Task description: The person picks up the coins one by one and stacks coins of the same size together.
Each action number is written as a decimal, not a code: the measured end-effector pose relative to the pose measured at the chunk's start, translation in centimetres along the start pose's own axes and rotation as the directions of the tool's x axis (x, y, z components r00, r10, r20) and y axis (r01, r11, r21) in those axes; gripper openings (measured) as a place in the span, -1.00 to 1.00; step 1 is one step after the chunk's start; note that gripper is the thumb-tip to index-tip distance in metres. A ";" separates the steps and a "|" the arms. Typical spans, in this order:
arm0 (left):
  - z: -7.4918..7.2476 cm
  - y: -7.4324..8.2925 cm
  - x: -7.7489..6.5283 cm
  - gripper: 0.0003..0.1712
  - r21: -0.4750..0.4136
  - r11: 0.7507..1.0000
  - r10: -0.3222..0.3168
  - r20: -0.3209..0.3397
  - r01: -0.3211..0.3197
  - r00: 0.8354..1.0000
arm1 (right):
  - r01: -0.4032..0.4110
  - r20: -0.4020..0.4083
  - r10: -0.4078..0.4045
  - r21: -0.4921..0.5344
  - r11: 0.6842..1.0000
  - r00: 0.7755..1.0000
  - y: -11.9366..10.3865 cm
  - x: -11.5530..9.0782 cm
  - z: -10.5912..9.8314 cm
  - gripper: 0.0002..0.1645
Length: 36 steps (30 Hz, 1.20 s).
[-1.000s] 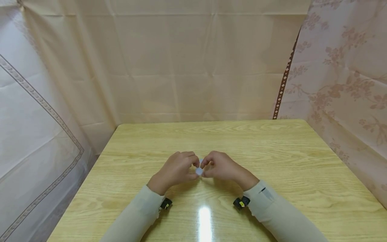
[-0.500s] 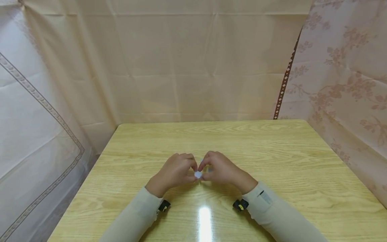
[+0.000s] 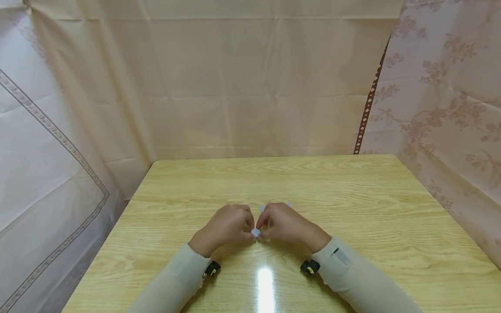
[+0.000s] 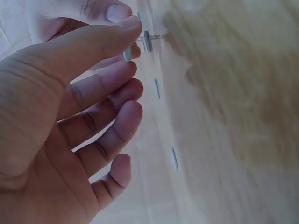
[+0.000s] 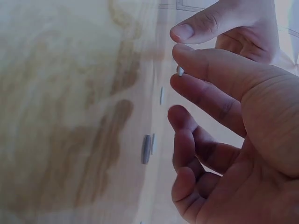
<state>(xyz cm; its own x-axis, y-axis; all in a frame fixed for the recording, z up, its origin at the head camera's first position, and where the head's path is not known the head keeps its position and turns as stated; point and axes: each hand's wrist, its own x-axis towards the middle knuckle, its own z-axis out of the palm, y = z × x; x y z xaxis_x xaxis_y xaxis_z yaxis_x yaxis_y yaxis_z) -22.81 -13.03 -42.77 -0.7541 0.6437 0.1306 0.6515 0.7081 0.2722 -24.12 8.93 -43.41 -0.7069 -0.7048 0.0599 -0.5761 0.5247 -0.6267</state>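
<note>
A small pale disc (image 3: 255,232) sits between the fingertips of both hands, low over the table's middle. The left hand (image 3: 227,224) pinches its left side with thumb and forefinger; in the left wrist view the disc (image 4: 127,54) shows edge-on and the other fingers are loosely bent. From the other side the right hand (image 3: 289,226) pinches it, and in the right wrist view the disc (image 5: 180,71) is a small sliver between thumb and forefinger. The hands nearly touch.
Behind the hands lie a pale flat piece (image 3: 262,208) and another piece (image 3: 288,204) on the wooden table (image 3: 352,187). A thicker grey piece (image 5: 146,149) lies near the right hand. Curtains (image 3: 250,87) hang behind and at both sides.
Both hands have drawn slightly toward the body, with the disc between them. Pale pieces behind the right hand now show more.
</note>
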 end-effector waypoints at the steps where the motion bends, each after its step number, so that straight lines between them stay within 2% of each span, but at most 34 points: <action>1: 0.1 0.0 0.0 -0.79 -0.012 1.000 -0.014 0.012 0.015 1.000 | 0.002 0.011 -0.002 0.016 1.000 1.000 0.0 0.0 0.1 -0.91; 6: 0.3 0.2 0.0 -0.75 -0.037 0.996 -0.073 0.057 0.075 0.996 | -0.015 0.050 0.013 0.051 0.999 0.999 0.1 0.0 0.4 -0.92; 12: 0.5 0.2 0.1 -0.73 -0.045 0.994 -0.093 0.083 0.097 0.992 | -0.040 0.048 0.039 0.021 0.999 0.998 -0.1 0.0 0.5 -0.90; 20: 0.4 0.2 0.2 -0.78 -0.126 0.982 -0.121 0.136 0.138 0.983 | -0.030 0.036 0.030 0.014 0.999 0.999 -0.2 -0.1 0.6 -0.91; 36: 0.2 0.6 0.1 -0.85 -0.156 0.973 -0.144 0.151 0.168 0.978 | -0.075 0.055 0.072 0.060 0.995 0.996 -0.2 -0.2 0.7 -0.89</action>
<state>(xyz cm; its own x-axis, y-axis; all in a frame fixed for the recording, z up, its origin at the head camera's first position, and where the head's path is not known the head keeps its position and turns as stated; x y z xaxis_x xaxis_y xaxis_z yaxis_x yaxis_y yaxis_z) -22.49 -12.52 -42.83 -0.8188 0.5714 -0.0559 0.4949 0.7519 0.4355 -23.62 8.62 -43.85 -0.7227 -0.6906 -0.0282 -0.4957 0.5464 -0.6751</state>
